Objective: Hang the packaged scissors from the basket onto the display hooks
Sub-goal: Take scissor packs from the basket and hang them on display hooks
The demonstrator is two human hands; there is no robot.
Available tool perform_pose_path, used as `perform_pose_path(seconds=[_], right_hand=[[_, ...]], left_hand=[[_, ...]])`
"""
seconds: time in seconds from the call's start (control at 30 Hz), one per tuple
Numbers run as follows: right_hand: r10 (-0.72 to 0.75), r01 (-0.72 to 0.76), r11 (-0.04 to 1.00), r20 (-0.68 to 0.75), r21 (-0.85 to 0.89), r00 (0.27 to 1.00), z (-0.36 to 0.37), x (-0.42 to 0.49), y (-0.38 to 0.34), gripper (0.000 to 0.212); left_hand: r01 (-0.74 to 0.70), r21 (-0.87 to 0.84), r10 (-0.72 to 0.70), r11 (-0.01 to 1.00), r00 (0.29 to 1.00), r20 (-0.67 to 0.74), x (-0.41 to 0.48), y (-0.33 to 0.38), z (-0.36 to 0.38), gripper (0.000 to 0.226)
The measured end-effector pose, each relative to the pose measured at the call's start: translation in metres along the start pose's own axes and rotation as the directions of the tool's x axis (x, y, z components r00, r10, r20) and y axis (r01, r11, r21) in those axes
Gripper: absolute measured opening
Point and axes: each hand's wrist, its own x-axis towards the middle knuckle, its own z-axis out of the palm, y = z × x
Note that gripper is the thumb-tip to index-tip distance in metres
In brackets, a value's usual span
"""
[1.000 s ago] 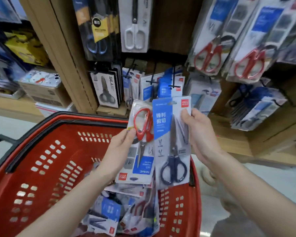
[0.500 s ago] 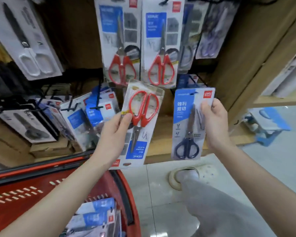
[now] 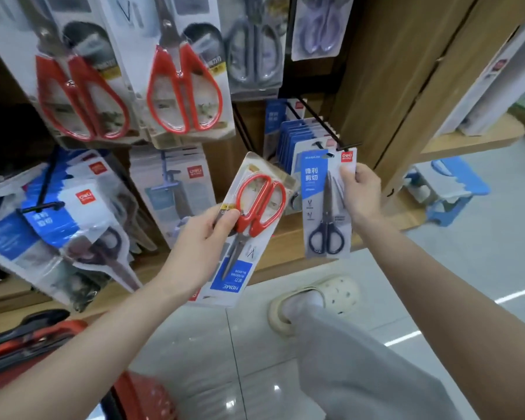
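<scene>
1. Head view: my left hand [image 3: 203, 234] grips red-handled scissors pack [image 3: 249, 231], tilted, centre.
2. My right hand [image 3: 361, 192] pinches blue-handled scissors pack [image 3: 328, 207], top at display hook [image 3: 320, 122] tip, right.
3. Basket [image 3: 152, 398]: near left.

The blue-and-grey card pack of dark-handled scissors [image 3: 328, 207] bears a red "deli" logo and "锋利剪切". The clear pack of red-handled scissors [image 3: 256, 207] reads "HOME", upside down. The hanging blue-and-white packs [image 3: 82, 204] show "deli".

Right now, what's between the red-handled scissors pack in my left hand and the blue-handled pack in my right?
In the head view, only a narrow gap; through it show blue-topped packs hanging on the black wire hook and the wooden shelf ledge.
</scene>
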Motion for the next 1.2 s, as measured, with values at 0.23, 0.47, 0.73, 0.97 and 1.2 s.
perform_pose_path(seconds=[0.23,0.47,0.73,0.97,1.2], right_hand=[[-0.015,0.014,0.999,0.033,0.043,0.999,0.021,0.044,0.008,0.030],[-0.085,0.085,0.996,0.018,0.008,0.996,0.034,0.088,0.009,0.018],[-0.131,0.128,0.991,0.104,0.035,0.986,0.054,0.112,-0.006,0.037],[-0.055,0.038,0.994,0.171,0.102,0.984,0.052,0.111,0.004,0.012],[0.076,-0.050,0.988,0.177,-0.146,0.981,0.039,0.037,0.016,0.029]], left_hand=[[0.067,0.030,-0.070,0.997,0.993,0.094,0.025,-0.006,0.014,0.038],[0.107,0.071,-0.117,0.992,0.980,0.158,0.039,-0.010,0.026,0.020],[0.104,0.109,-0.122,0.989,0.975,0.183,0.041,-0.015,0.029,0.033],[0.118,0.096,-0.134,0.988,0.975,0.179,0.039,-0.014,0.029,0.031],[0.134,0.028,-0.137,0.991,0.969,0.206,0.033,-0.016,0.029,0.017]])
